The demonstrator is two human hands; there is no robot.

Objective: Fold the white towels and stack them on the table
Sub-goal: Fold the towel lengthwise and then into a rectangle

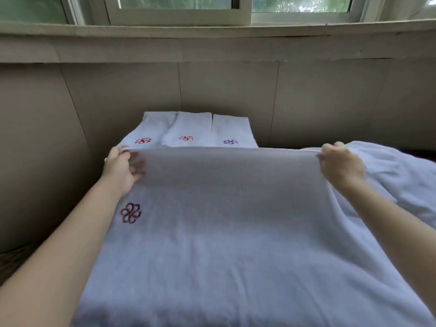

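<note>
A large white towel (224, 220) with a dark red flower emblem near its left side spreads across the lower frame, its far edge lifted and pulled taut. My left hand (121, 167) pinches the far left corner and my right hand (339, 165) pinches the far right corner. Beyond the raised edge, three folded white towels lie side by side against the wall: one with a red emblem (151, 131), one with a red emblem (188, 129) in the middle, and one with a purple emblem (232, 132). The table beneath is hidden by cloth.
A loose heap of white towels (396, 175) lies at the right, partly behind my right arm. A beige panelled wall (224, 90) rises just behind the folded towels, with a window sill (212, 29) above. The floor drops away at the left.
</note>
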